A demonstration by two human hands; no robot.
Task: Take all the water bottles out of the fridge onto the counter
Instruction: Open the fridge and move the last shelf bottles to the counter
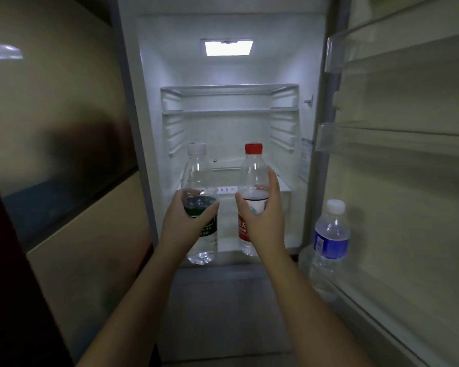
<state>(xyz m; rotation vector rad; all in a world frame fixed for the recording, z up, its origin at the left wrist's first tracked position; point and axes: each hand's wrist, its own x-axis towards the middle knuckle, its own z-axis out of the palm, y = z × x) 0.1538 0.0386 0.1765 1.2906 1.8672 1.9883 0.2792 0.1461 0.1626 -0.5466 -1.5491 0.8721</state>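
Observation:
The fridge (149, 107) stands open in front of me, lit inside. My left hand (187, 221) grips a clear water bottle with a white cap and dark green label (199, 173), held upright. My right hand (263, 218) grips a second clear bottle with a red cap and red-and-white label (252, 170), also upright. Both bottles are at the fridge's lower opening, side by side. A third bottle with a white cap and blue label (330, 234) stands in the lowest rack of the open door (408, 181) on the right.
Glass shelves (229, 111) sit higher in the fridge with nothing visible on them. The door's upper racks (398, 144) hold nothing I can see. A beige cabinet wall (64, 128) rises close on the left. No counter is in view.

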